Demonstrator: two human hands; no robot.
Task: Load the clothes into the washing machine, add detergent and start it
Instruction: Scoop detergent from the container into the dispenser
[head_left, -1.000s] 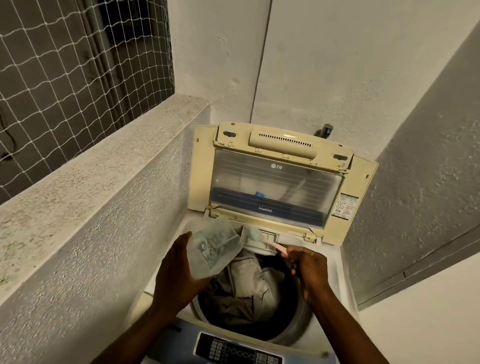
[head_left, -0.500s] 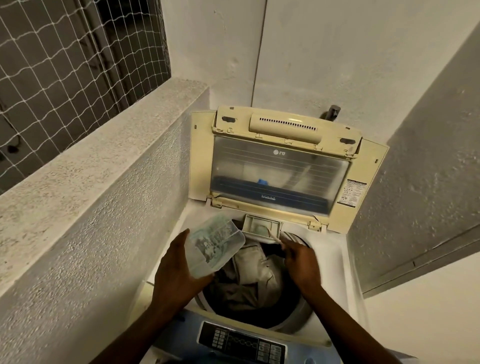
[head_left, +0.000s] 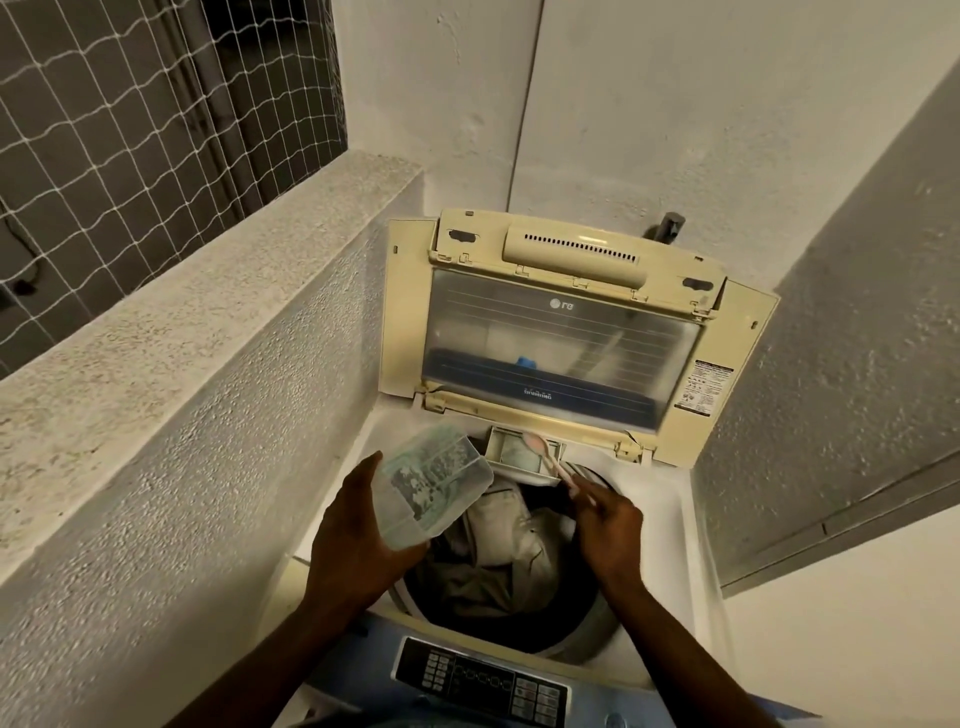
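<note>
A top-loading washing machine (head_left: 670, 525) stands open, its yellowed lid (head_left: 561, 322) raised against the wall. Beige and dark clothes (head_left: 511, 545) fill the drum. My left hand (head_left: 358, 545) holds a clear plastic detergent container (head_left: 434, 483), tilted, over the drum's left rim. My right hand (head_left: 610, 535) grips a pink spoon (head_left: 545, 457) whose bowl reaches into the small detergent drawer (head_left: 514, 452) at the drum's back edge. The control panel (head_left: 483, 683) lies at the front, near me.
A rough concrete ledge (head_left: 171, 332) runs along the left, with a netted window (head_left: 130, 104) above it. White walls close in behind and on the right. A dark tap (head_left: 667, 226) sticks out behind the lid.
My right hand has pushed the pink spoon forward from over the drum into the detergent drawer. The container in my left hand has stayed nearly still.
</note>
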